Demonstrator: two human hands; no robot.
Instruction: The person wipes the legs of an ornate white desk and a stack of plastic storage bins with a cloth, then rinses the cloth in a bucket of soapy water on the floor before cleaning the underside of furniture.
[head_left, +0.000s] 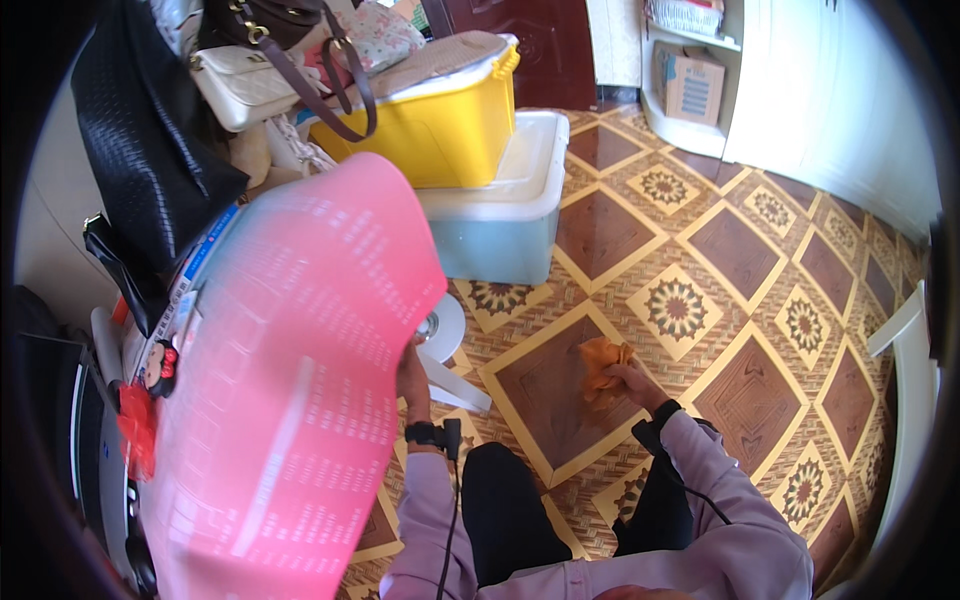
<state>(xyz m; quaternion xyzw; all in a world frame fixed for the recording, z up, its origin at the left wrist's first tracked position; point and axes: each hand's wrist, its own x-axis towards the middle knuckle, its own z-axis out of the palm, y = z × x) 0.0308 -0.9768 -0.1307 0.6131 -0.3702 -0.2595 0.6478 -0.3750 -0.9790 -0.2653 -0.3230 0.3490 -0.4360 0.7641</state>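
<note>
A large, flexible pink mat (300, 360) printed with rows of pale writing fills the left of the view, curved and blurred. My left hand (412, 386) holds its right edge; the fingers are partly hidden behind the sheet. A crumpled orange-brown cloth (602, 364) is gripped in my right hand (637, 384), out over the patterned floor. Black straps with cables sit on both wrists.
Left of the mat hang black bags (150, 150), with a cream quilted handbag (244, 86) above. A yellow bin (450, 135) rests on a pale blue lidded box (499, 240). White legs with a round disc (442, 330) stand beside my left hand. White furniture (911, 360) is at right.
</note>
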